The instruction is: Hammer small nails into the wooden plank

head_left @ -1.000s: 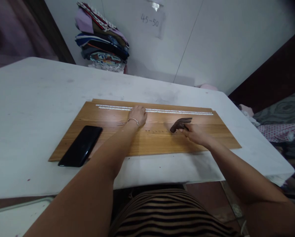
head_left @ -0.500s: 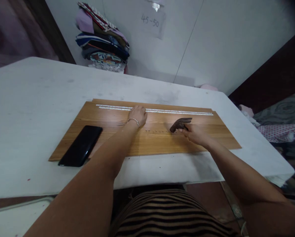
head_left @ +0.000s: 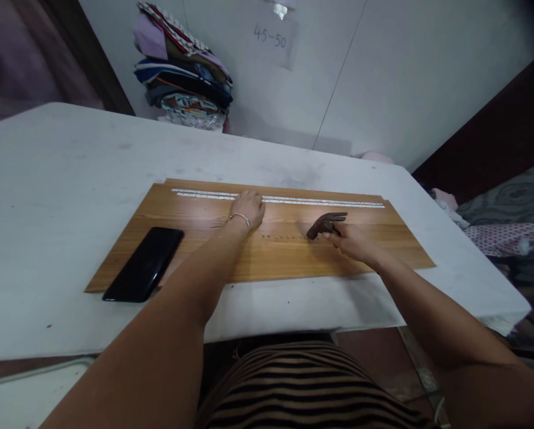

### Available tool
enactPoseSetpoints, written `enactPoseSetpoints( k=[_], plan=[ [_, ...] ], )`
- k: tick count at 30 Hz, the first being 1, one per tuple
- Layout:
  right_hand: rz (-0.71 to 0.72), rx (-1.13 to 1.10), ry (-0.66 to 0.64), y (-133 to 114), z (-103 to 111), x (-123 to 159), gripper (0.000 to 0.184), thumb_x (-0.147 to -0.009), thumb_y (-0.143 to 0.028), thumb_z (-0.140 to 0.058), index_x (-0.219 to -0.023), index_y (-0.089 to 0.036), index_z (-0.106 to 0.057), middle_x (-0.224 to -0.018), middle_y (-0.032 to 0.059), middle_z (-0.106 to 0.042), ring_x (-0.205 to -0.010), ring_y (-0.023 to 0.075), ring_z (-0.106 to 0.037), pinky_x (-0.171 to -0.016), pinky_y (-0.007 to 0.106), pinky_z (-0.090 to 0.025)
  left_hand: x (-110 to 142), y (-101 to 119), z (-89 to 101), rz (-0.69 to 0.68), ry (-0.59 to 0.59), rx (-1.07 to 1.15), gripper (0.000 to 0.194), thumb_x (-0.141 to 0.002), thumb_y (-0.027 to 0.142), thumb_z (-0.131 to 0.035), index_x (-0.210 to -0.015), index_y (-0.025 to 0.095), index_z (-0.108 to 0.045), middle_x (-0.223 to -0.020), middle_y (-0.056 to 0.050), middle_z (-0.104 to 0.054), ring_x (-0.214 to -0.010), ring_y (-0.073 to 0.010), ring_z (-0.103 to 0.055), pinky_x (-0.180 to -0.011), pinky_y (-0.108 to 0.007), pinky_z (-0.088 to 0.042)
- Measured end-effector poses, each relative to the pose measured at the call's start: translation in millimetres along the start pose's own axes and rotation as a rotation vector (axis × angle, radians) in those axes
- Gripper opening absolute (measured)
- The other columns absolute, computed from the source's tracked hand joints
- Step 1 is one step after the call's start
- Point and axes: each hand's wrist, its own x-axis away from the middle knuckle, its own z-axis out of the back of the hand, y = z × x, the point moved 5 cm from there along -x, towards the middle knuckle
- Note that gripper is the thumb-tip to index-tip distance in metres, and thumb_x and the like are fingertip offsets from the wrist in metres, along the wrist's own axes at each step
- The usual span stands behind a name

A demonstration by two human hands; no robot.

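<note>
A wooden board [head_left: 195,238] lies across the table, with two white marked strips [head_left: 324,203] running along its far side. My left hand [head_left: 249,208] rests on the board over the strips, palm down, its fingers stretched forward and lying on the wood. In my right hand [head_left: 349,241] is a dark claw hammer [head_left: 324,225], gripped low over the board. The hammer's striking face is down at the right part of a row of small nails [head_left: 279,237]. A few thin nails or pins [head_left: 216,224] lie left of my left wrist.
A black phone [head_left: 144,264] lies over the board's left end, partly on the white table [head_left: 70,179]. Folded cloths [head_left: 186,71] are stacked at the back against the wall. Dotted fabric [head_left: 508,237] is beyond the table's right edge.
The view has shifted very slightly. Both hands, the hammer and the board stay in about the same places.
</note>
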Motion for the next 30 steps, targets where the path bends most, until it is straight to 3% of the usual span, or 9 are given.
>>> enactPoseSetpoints(
  k=[7,23,30],
  plan=[
    [-0.008,-0.005,-0.020,-0.3,-4.1,-0.4,0.027,-0.092,-0.038,-0.058,-0.103,-0.017,-0.070,-0.073,0.0045,-0.064,-0.069,0.0202,-0.060,-0.070,0.034,-0.047,0.1,-0.4,0.3,-0.003,0.007,-0.002,0.040,-0.099,0.032,-0.039,-0.110,0.016,-0.074,-0.122,-0.015,-0.068,-0.121,-0.0313,-0.055,-0.103,-0.043,-0.042],
    [-0.037,-0.006,-0.010,-2.7,-2.0,-0.3,0.017,-0.089,-0.031,-0.062,-0.093,-0.017,-0.071,-0.070,0.0039,-0.065,-0.073,0.0207,-0.063,-0.073,0.033,-0.049,-1.6,-1.5,-0.7,-0.006,0.007,0.020,0.040,-0.099,0.031,-0.039,-0.109,0.015,-0.075,-0.122,-0.016,-0.068,-0.122,-0.0312,-0.056,-0.103,-0.043,-0.042],
    [-0.157,-0.201,-0.035,-1.3,0.0,7.2,0.015,-0.093,-0.033,-0.058,-0.085,-0.021,-0.057,-0.063,-0.0021,-0.055,-0.051,0.0129,-0.050,-0.050,0.027,-0.042,-3.1,-4.3,-1.3,0.007,0.006,0.101,0.037,-0.097,0.032,-0.044,-0.105,0.017,-0.077,-0.122,-0.015,-0.071,-0.122,-0.0297,-0.058,-0.106,-0.040,-0.041]
  ],
)
